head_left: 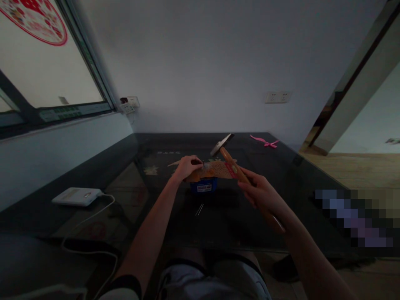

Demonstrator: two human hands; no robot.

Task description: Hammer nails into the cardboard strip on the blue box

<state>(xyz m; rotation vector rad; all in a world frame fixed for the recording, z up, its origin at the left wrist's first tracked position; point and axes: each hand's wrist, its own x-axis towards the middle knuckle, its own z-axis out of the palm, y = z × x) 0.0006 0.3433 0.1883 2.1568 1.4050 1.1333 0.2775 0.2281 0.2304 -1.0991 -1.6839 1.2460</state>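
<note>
My right hand is wrapped round the wooden handle of a hammer. The hammer's metal head is raised above a brown, speckled strip of board, tilted up to the left. This strip lies across a blue box on the dark table. At the strip's left part, my left hand is closed, thumb and fingers pinching a thin dark nail on the strip's top. Two thin silvery nails lie on the table in front of the box.
A white power bank with a white cable lies on the left of the glossy dark table. A pink ribbon is at the back right. Behind stands a wall with sockets; a window is at left.
</note>
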